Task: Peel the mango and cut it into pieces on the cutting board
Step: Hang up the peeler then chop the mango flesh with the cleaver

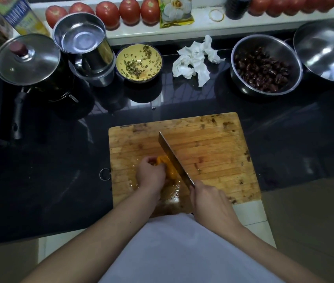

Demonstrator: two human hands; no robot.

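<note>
A peeled orange mango (169, 168) lies on the wooden cutting board (213, 148), near its left front part. My left hand (150, 174) grips the mango from the left and covers much of it. My right hand (209, 199) holds the handle of a cleaver (174, 158). The blade runs diagonally away from me and rests against the mango's right side. Juice wets the board in front of the fruit.
The board sits on a black counter. Behind it stand a lidded pot (27, 60), a steel jug (82, 43), a yellow bowl of chopped greens (138, 63), crumpled tissue (196, 58), a bowl of dark beans (264, 68) and an empty steel bowl (327, 52). Tomatoes (129, 11) line the ledge.
</note>
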